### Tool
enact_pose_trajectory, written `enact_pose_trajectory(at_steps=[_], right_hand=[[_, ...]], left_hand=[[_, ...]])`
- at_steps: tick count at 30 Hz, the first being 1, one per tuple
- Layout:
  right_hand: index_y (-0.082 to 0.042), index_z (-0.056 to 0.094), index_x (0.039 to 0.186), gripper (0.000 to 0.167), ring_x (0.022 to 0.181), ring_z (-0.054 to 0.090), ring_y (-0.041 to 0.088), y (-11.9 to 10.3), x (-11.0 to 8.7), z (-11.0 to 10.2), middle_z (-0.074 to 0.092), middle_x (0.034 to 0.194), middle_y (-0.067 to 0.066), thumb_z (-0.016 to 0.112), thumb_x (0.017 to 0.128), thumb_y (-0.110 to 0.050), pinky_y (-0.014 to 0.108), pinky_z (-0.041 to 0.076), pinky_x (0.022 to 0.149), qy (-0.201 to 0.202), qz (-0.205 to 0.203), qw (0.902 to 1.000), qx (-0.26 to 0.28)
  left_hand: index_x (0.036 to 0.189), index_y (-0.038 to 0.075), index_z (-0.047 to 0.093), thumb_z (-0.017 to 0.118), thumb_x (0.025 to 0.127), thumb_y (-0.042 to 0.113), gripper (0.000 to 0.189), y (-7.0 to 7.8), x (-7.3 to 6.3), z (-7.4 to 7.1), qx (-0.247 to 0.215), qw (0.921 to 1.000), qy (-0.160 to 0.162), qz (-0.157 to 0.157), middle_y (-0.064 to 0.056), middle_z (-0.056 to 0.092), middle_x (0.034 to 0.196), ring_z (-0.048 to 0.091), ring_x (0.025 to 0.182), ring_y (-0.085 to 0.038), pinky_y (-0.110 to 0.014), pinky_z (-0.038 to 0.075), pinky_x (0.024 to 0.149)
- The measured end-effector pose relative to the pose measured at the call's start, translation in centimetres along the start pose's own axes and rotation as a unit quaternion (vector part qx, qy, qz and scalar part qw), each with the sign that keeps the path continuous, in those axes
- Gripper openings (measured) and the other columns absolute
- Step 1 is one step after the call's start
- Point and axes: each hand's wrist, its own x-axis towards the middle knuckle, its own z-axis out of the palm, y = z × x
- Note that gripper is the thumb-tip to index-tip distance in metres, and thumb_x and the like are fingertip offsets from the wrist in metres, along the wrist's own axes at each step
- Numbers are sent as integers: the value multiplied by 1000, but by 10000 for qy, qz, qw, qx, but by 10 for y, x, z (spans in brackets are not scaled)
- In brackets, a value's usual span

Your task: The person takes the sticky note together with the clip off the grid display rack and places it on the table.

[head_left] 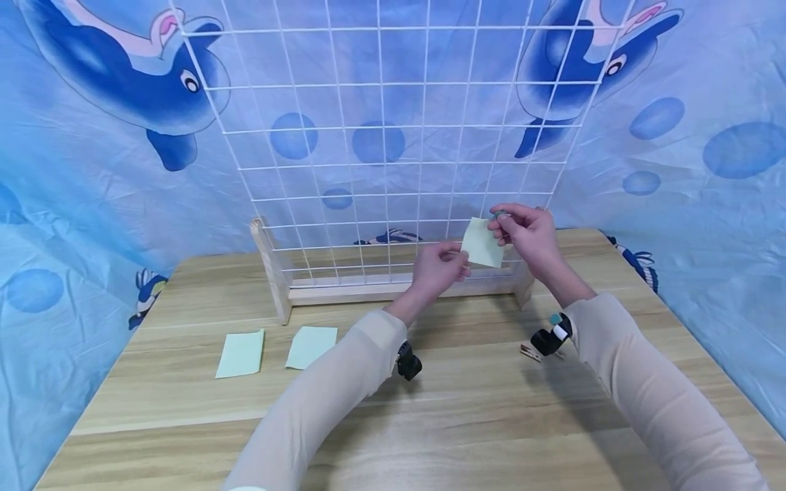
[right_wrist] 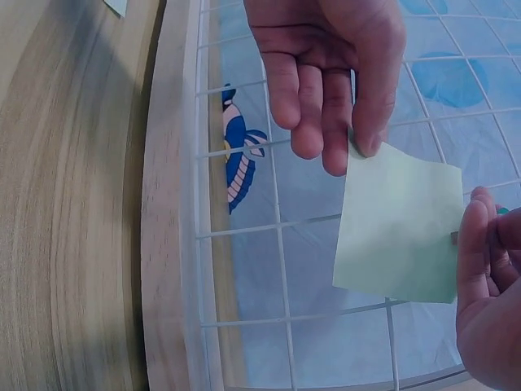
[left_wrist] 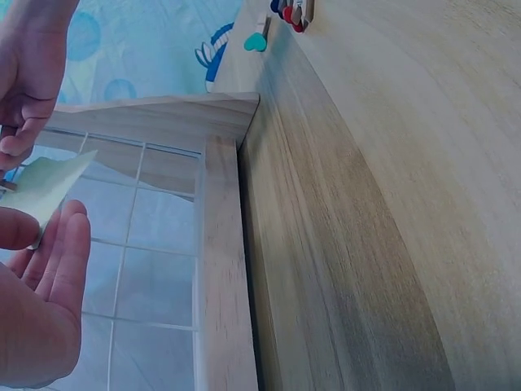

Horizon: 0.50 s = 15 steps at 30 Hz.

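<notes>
A pale green paper note is held up before the lower right of a white wire grid. My left hand pinches the note's lower left edge between thumb and fingers, clearly seen in the right wrist view. At the note's upper right, my right hand holds a small clothespin with a green end. The clothespin's wooden tip reaches the note's edge in the right wrist view; whether it grips the paper I cannot tell.
Two more green notes, one and another, lie on the wooden table at left. A wooden stand supports the grid. Several clothespins lie at right, including one with a teal heart.
</notes>
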Motion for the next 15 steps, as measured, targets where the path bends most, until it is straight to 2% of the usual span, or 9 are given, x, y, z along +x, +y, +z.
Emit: enact_pose_trajectory(at_steps=[7,15], right_hand=[[-12,71,96,20,65,62,9,0,0,0,71,75,-2,55,95,1,17,55,58,-10,-55,10000,61],[-12,73,97,23,63,61,9,0,1,-3,71,75,0,54,95,2,17,55,58,52,-130,9995,286]], left_hand=[[110,-4,67,62,91,5,22,-3,0,-2,112,9999,-67,52,-19,72,88,71,69,-23,-26,60,63],[110,-5,67,61,92,4,21,-4,-4,-10,195,9995,-231,54,-20,72,90,71,71,-23,-27,60,65]])
